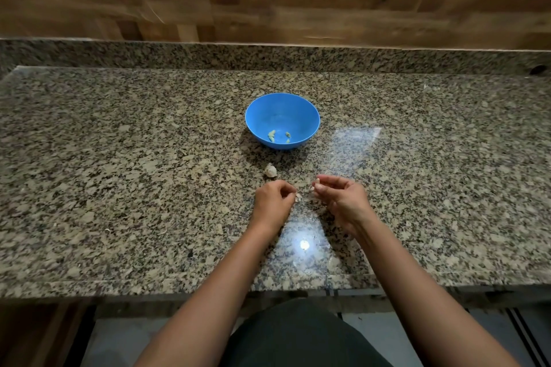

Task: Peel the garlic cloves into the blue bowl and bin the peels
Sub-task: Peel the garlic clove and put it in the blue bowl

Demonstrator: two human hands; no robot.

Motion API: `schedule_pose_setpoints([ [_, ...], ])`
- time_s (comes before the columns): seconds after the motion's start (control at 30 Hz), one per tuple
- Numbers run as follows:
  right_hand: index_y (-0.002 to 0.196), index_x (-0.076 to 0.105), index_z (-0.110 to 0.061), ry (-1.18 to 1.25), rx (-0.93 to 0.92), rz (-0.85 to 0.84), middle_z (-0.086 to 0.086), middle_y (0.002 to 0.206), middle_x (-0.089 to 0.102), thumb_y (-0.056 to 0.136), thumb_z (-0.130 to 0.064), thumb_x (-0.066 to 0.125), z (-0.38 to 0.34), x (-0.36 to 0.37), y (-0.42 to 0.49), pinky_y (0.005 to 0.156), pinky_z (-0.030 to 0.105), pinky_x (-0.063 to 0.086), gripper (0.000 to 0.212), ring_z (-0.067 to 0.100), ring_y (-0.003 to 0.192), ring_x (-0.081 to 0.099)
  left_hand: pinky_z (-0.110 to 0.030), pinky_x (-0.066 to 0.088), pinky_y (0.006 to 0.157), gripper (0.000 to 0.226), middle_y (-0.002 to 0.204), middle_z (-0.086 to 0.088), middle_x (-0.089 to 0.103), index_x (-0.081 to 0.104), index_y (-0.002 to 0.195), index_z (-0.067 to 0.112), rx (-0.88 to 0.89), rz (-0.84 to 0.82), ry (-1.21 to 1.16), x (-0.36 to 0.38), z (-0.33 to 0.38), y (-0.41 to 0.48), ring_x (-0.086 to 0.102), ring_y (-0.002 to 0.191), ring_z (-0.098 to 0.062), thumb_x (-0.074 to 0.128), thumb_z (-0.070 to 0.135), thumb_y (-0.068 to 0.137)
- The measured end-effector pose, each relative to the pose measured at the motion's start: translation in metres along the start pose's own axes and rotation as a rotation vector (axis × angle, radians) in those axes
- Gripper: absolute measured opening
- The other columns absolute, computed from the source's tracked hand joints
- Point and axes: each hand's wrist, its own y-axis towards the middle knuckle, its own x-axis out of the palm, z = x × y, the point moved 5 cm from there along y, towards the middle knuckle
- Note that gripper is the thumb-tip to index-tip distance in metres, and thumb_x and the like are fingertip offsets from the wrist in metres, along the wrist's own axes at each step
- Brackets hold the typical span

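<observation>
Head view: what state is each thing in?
Bowl: upright on the counter, few peeled cloves inside.
Garlic: skin on, lying loose before the bowl.
Left hand: pinching a pale bit.
Right hand: pinching a second bit, clove or peel unclear.

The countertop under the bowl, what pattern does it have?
The countertop is speckled granite, beige with black and grey flecks, shown best in the head view.

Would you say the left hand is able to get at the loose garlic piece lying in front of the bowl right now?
Probably yes: the garlic piece lies on bare counter just beyond the left hand, nothing between. That hand pinches a pale scrap, though.
</observation>
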Motion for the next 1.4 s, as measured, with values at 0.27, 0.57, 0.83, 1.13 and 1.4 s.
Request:
schedule_pose_setpoints([
  [0.27,0.085,0.056,-0.013,-0.556,-0.247,-0.006,0.012,0.082,0.064,0.081,-0.003,0.068,-0.011,0.010,-0.005,0.074,0.036,0.056,0.016,0.023,0.078,0.064,-0.034,0.055,0.085,0.023,0.093,-0.002,0.072,0.071,0.099,0.012,-0.060,-0.102,-0.356,0.007,0.003,0.012,0.067,0.089,-0.015,0.073,0.025,0.080],
  [0.57,0.080,0.035,-0.013,-0.179,-0.142,-0.033,0.007,0.067,0.054,0.081,0.009,0.061,-0.009,0.011,-0.002,0.057,0.025,0.050,0.034,0.019,0.061,0.057,-0.013,0.052,0.056,0.009,0.067,-0.005,0.068,0.064,0.093,-0.006,-0.351,-0.135,-1.015,0.019,0.004,0.011,0.062,0.055,-0.008,0.058,-0.005,0.086],
  [0.83,0.080,0.034,-0.013,0.078,-0.015,-0.073,0.005,0.068,0.052,0.084,0.017,0.048,-0.007,0.012,0.002,0.053,0.024,0.045,0.033,0.014,0.054,0.056,-0.014,0.051,0.054,0.010,0.065,-0.006,0.066,0.064,0.091,-0.005,-0.430,-0.232,-1.063,0.025,0.005,0.019,0.058,0.052,-0.006,0.054,-0.005,0.088],
  [1.13,0.096,0.062,-0.012,-0.706,-0.221,-0.024,0.002,0.089,0.063,0.093,-0.008,0.053,-0.015,0.011,0.007,0.076,0.027,0.053,0.010,0.012,0.079,0.059,-0.017,0.054,0.060,0.009,0.075,-0.012,0.066,0.067,0.085,0.000,-0.393,-0.190,-0.887,0.018,-0.005,0.026,0.061,0.057,-0.010,0.060,-0.005,0.085],
  [1.4,0.100,0.068,-0.010,-0.980,-0.549,0.021,-0.002,0.089,0.065,0.085,-0.011,0.065,-0.021,0.022,0.001,0.070,0.010,0.050,0.015,0.006,0.079,0.061,-0.019,0.054,0.058,0.002,0.071,-0.013,0.068,0.067,0.082,-0.003,-0.439,-0.175,-0.912,0.014,0.000,0.025,0.062,0.055,-0.013,0.067,-0.003,0.080],
])
